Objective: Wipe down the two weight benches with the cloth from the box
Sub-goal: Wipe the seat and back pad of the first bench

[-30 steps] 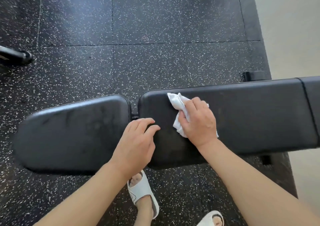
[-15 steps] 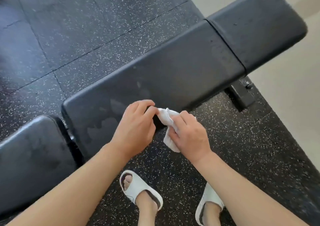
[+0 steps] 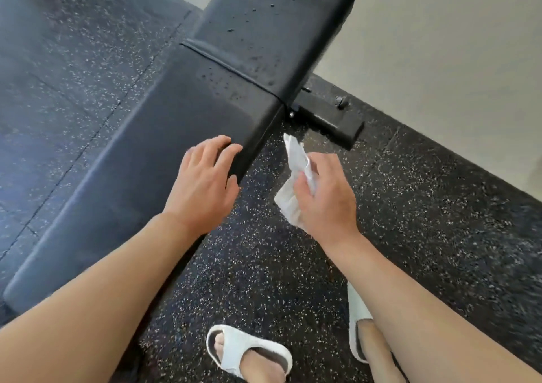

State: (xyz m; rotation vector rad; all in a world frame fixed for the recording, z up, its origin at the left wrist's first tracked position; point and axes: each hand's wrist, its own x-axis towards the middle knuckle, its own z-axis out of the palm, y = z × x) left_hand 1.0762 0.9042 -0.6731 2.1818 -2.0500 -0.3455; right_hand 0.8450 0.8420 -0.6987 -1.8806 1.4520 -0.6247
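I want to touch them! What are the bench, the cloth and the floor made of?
Bench: probably smooth black vinyl or leather-like padding; it has a soft sheen, a stitched seam, and droplets bead on it. Cloth: thin white fabric or a wipe, crumpled in the right hand. Floor: likely rubber matting, matte black with pale flecks.

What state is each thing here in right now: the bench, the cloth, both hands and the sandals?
Bench: long pad looks mostly dry, droplets on the far end pad.
Cloth: crumpled, held off the bench, above the floor.
Right hand: grips the cloth.
Left hand: fingers spread, holding nothing, over the near edge of the bench; contact unclear.
Sandals: white, worn on both feet, on the speckled floor.
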